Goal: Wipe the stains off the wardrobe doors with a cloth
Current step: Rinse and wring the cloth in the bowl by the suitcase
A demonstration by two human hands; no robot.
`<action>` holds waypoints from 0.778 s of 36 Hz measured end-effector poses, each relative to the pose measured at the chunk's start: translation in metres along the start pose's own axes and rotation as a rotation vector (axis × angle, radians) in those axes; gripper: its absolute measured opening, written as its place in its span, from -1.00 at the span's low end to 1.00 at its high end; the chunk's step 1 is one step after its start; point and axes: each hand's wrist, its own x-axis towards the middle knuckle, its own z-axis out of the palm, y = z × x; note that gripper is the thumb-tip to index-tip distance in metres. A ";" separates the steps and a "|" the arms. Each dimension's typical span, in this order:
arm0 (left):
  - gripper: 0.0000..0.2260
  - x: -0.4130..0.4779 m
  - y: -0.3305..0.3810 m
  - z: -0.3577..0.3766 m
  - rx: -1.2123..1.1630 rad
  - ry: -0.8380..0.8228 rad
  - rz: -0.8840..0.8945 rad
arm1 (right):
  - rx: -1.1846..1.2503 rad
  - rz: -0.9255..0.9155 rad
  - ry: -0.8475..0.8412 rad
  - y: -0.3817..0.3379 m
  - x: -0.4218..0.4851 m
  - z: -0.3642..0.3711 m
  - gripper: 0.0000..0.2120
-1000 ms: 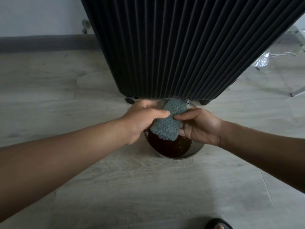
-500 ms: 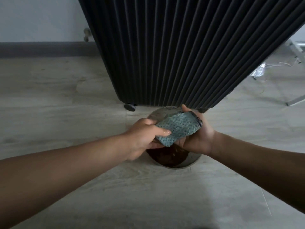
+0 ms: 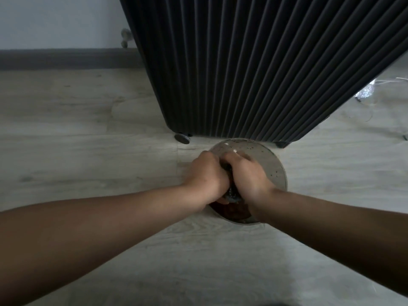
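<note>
Arms: both are stretched forward and down, wrists brought together over a metal bowl [image 3: 277, 166].
Surface: the bowl is set on a pale wood-look floor [image 3: 88, 133], just before the dark ribbed wardrobe [image 3: 254, 62].
Grip: the left hand [image 3: 207, 175] and right hand [image 3: 247, 175] are clenched side by side round the cloth [image 3: 231, 193].
Cloth: only a dark strip is seen between the fists, apparently wet, above brown liquid [image 3: 234, 214].

Pale wood-grain plank floor [image 3: 77, 133], plain white wall [image 3: 55, 21] at upper left, dark grey skirting board [image 3: 66, 58] along its foot, small metal fitting [image 3: 125, 38] low on the wall, crinkled clear plastic [image 3: 365, 93] and thin white cords [image 3: 399, 78] at right, dim light.
</note>
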 end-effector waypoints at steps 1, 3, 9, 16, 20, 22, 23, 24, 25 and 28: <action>-0.86 0.002 0.000 0.001 0.036 0.018 0.008 | -0.010 0.020 -0.006 0.002 -0.005 0.000 -0.71; -0.86 0.004 0.000 0.004 0.070 0.017 0.030 | 0.041 0.056 -0.008 0.004 -0.007 0.000 -0.68; -0.83 -0.006 0.004 0.001 0.111 -0.110 0.180 | 0.033 0.157 0.177 0.009 0.007 -0.002 -0.58; -0.90 -0.005 -0.011 -0.001 0.000 -0.277 0.104 | -0.077 0.233 0.199 0.022 0.022 -0.004 -0.42; -0.85 -0.006 -0.007 -0.003 -0.097 -0.228 0.043 | -0.064 0.167 0.244 0.019 0.024 -0.005 -0.40; -0.81 -0.004 -0.005 -0.007 -0.036 -0.143 0.066 | -0.017 0.145 0.184 0.018 0.016 -0.002 -0.39; -0.78 -0.003 -0.003 -0.008 -0.011 -0.102 0.085 | 0.030 0.161 0.134 0.018 0.013 0.000 -0.39; -0.75 -0.002 -0.002 -0.009 0.009 -0.086 0.103 | 0.072 0.176 0.096 0.019 0.009 0.003 -0.39; -0.74 -0.002 -0.001 -0.009 0.041 -0.094 0.122 | 0.090 0.190 0.087 0.021 0.008 0.005 -0.40; -0.76 -0.005 0.004 -0.007 0.182 -0.201 0.180 | 0.025 0.169 0.201 0.023 0.014 0.004 -0.49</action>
